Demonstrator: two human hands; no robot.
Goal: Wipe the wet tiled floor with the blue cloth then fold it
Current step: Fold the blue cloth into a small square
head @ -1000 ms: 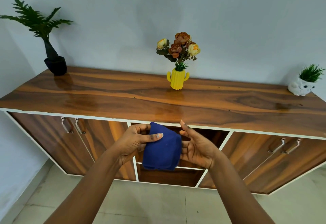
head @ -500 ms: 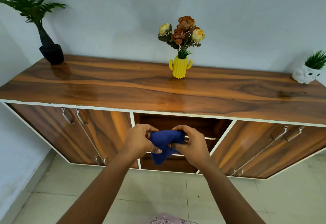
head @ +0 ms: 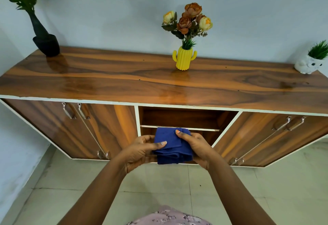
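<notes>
Bottom edge: bit of my floral garment (head: 166, 218), both forearms reaching forward over the tiled floor (head: 266, 189). Floor is pale tile, grout lines visible; can't tell from here if it's wet or dry.

Blue cloth (head: 173, 146) is up in the air between my 2 hands, in front of the cabinet's open middle bay, not touching floor or cabinet. It's folded into a compact stack, several layers showing at the near edge.

Left hand (head: 140, 152): clamped on the cloth's left side, thumb lying across the top layer, fingers curled under. Right hand (head: 197, 146): gripping the right side, thumb tip pressed on top near the far edge, rest of the fingers underneath, hidden by the cloth.

Behind that: wooden sideboard (head: 159, 86), white edging, 2 doors with metal handles on each side, open centre bay with 1 shelf (head: 181, 127).

On top, far side near the wall: black pot with a green fern-like plant (head: 46, 44) at left, yellow cactus-shaped vase (head: 184, 60) with orange and cream flowers at centre, white owl-shaped planter (head: 308, 64) with green tuft at right. All 3 upright, well apart from each other. Plain light wall behind.
</notes>
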